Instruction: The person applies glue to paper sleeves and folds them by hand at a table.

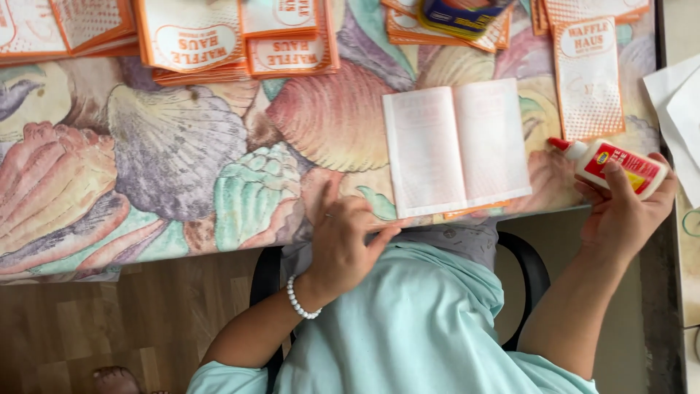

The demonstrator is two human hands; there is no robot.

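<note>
My right hand (623, 211) grips a white glue bottle (616, 165) with a red label and a red tip pointing left, held at the table's right front edge. A flat white paper sheet (456, 146), folded down the middle into two panels, lies on the table just left of the bottle. My left hand (343, 237) rests flat on the shell-patterned tablecloth (175, 153) at the front edge, left of the sheet, fingers spread and holding nothing. A white bead bracelet (300, 300) circles that wrist.
Stacks of orange-and-white paper bags (233, 36) line the far side of the table, and one single bag (589, 76) lies beside the sheet. A dark blue packet (459, 14) sits on the far stacks. White papers (678, 109) lie at the right. A black chair (529, 270) is under me.
</note>
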